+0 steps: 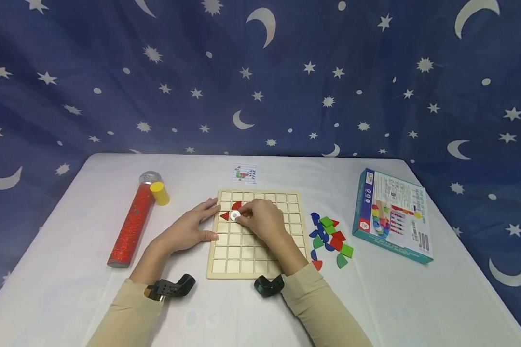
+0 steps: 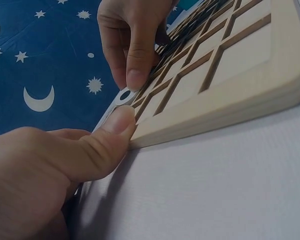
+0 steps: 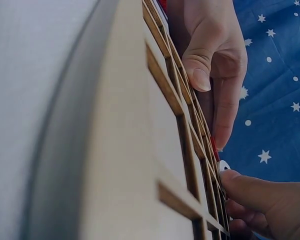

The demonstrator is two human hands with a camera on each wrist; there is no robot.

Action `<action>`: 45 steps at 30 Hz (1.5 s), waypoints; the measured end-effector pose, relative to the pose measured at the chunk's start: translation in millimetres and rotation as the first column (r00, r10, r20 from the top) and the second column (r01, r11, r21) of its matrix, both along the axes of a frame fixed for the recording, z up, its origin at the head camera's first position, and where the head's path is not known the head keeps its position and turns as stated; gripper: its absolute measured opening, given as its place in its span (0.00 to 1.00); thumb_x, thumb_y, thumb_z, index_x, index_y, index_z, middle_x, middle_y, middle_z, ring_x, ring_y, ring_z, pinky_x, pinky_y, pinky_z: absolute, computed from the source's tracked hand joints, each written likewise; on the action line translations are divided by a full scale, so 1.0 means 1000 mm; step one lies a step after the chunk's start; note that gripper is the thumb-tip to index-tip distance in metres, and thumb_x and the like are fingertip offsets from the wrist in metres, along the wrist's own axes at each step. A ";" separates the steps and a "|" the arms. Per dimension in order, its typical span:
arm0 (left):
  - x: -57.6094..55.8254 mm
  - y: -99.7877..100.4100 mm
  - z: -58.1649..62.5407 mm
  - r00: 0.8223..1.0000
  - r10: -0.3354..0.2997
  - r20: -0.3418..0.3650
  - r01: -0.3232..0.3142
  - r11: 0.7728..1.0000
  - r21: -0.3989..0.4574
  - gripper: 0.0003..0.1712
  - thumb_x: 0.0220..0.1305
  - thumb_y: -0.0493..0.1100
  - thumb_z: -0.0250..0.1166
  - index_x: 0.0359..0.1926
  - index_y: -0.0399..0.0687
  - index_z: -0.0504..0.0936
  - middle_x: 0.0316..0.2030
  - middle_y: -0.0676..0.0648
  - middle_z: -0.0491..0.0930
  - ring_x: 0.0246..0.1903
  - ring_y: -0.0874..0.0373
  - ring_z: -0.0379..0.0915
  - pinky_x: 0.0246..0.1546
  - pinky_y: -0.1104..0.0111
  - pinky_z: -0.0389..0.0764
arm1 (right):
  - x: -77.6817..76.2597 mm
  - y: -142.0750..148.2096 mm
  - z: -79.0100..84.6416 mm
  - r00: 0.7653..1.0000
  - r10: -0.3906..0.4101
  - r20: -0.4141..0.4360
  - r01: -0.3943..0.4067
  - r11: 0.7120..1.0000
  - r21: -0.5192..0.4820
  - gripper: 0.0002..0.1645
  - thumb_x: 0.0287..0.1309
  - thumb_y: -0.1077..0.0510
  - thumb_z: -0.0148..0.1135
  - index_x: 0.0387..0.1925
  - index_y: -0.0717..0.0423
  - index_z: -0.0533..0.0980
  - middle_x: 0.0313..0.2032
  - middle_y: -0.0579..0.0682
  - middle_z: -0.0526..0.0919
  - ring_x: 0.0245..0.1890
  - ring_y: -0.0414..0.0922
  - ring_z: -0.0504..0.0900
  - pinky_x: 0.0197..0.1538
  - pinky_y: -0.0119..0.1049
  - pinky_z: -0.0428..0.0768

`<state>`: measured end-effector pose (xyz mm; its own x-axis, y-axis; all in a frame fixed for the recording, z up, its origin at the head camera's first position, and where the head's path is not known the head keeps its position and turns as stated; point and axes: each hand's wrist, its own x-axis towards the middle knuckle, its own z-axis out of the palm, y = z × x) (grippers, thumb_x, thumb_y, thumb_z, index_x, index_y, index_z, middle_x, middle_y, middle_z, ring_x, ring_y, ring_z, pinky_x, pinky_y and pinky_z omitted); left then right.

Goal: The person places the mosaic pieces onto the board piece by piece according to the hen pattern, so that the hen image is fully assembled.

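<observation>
A wooden grid board [image 1: 226, 265] lies flat on the table. My right hand [image 1: 265, 221] is over its upper left part and pinches a small white ring-shaped piece [image 1: 235, 215] between thumb and fingertips, at the board's surface. Beside that ring are a red triangle [image 1: 224, 216] and a red quarter-circle piece [image 1: 236, 205]. My left hand [image 1: 184, 230] rests against the board's left edge, fingers extended, its thumb [image 2: 112, 127] touching the wooden frame. Part of the grid is hidden under my right hand and forearm.
Loose blue, green and red shapes [image 1: 330, 231] lie scattered right of the board. A small picture card [image 1: 244, 173] lies behind it. On the left are a red glittery tube [image 1: 132, 226] and a yellow cylinder [image 1: 159, 193]. A game box [image 1: 392, 214] lies at the right.
</observation>
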<state>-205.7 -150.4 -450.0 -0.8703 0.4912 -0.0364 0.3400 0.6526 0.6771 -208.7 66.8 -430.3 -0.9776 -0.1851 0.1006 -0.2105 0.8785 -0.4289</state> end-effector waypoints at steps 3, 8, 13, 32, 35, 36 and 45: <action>0.000 0.000 0.000 1.000 0.001 0.005 -0.001 1.000 -0.001 0.48 0.51 0.48 0.71 0.70 0.43 0.60 0.74 0.44 0.50 0.73 0.42 0.43 0.70 0.46 0.53 | 0.000 0.000 0.000 1.000 0.008 -0.010 -0.008 1.000 0.014 0.14 0.49 0.44 0.71 0.38 0.43 0.86 0.31 0.40 0.85 0.28 0.36 0.77 0.28 0.30 0.74; -0.001 0.001 -0.002 1.000 0.001 0.004 -0.001 1.000 -0.004 0.48 0.51 0.49 0.72 0.71 0.44 0.60 0.74 0.45 0.50 0.73 0.43 0.42 0.70 0.46 0.52 | -0.002 0.000 -0.003 0.999 0.027 -0.022 -0.026 1.000 0.007 0.15 0.48 0.45 0.72 0.37 0.46 0.86 0.31 0.40 0.85 0.31 0.36 0.81 0.33 0.31 0.78; -0.001 0.001 -0.002 1.000 0.002 0.003 -0.002 1.000 -0.006 0.48 0.51 0.49 0.72 0.71 0.44 0.60 0.74 0.45 0.49 0.73 0.43 0.41 0.70 0.46 0.52 | -0.003 0.001 -0.003 0.999 0.034 -0.015 -0.035 0.999 -0.015 0.15 0.48 0.45 0.72 0.36 0.47 0.85 0.30 0.41 0.85 0.31 0.36 0.80 0.33 0.30 0.78; -0.001 0.000 -0.001 1.000 0.004 0.009 -0.004 1.000 0.004 0.48 0.52 0.48 0.71 0.71 0.43 0.59 0.74 0.45 0.49 0.74 0.43 0.40 0.70 0.47 0.51 | -0.005 0.000 -0.004 0.999 0.039 -0.031 -0.039 0.999 0.022 0.16 0.47 0.41 0.71 0.37 0.43 0.84 0.30 0.40 0.80 0.29 0.37 0.78 0.28 0.31 0.74; -0.001 0.000 -0.001 1.000 0.002 0.007 -0.002 1.000 -0.001 0.48 0.52 0.48 0.71 0.71 0.43 0.59 0.74 0.45 0.49 0.74 0.43 0.41 0.70 0.47 0.51 | -0.006 0.001 -0.005 1.000 0.021 -0.018 -0.021 1.000 -0.006 0.22 0.47 0.40 0.71 0.43 0.42 0.82 0.30 0.40 0.79 0.28 0.37 0.76 0.26 0.30 0.73; -0.001 0.001 -0.001 1.000 0.002 0.007 -0.002 1.000 -0.001 0.48 0.52 0.48 0.71 0.71 0.43 0.59 0.74 0.45 0.49 0.74 0.43 0.41 0.70 0.47 0.51 | -0.007 0.001 -0.005 1.000 0.014 -0.010 -0.014 1.000 -0.013 0.25 0.47 0.39 0.71 0.46 0.42 0.81 0.29 0.41 0.78 0.27 0.38 0.75 0.25 0.30 0.72; -0.001 0.002 -0.001 1.000 -0.003 0.003 0.003 1.000 -0.004 0.48 0.51 0.49 0.71 0.71 0.43 0.60 0.74 0.44 0.49 0.73 0.42 0.41 0.70 0.47 0.51 | -0.009 0.005 -0.007 0.999 0.019 0.046 -0.019 1.000 0.011 0.33 0.47 0.35 0.69 0.55 0.42 0.78 0.29 0.44 0.73 0.26 0.40 0.70 0.24 0.31 0.68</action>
<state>-206.7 -148.9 -451.0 -0.8689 0.4933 -0.0410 0.3398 0.6547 0.6751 -218.0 72.2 -436.9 -0.9774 -0.2044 0.0539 -0.2076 0.8795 -0.4283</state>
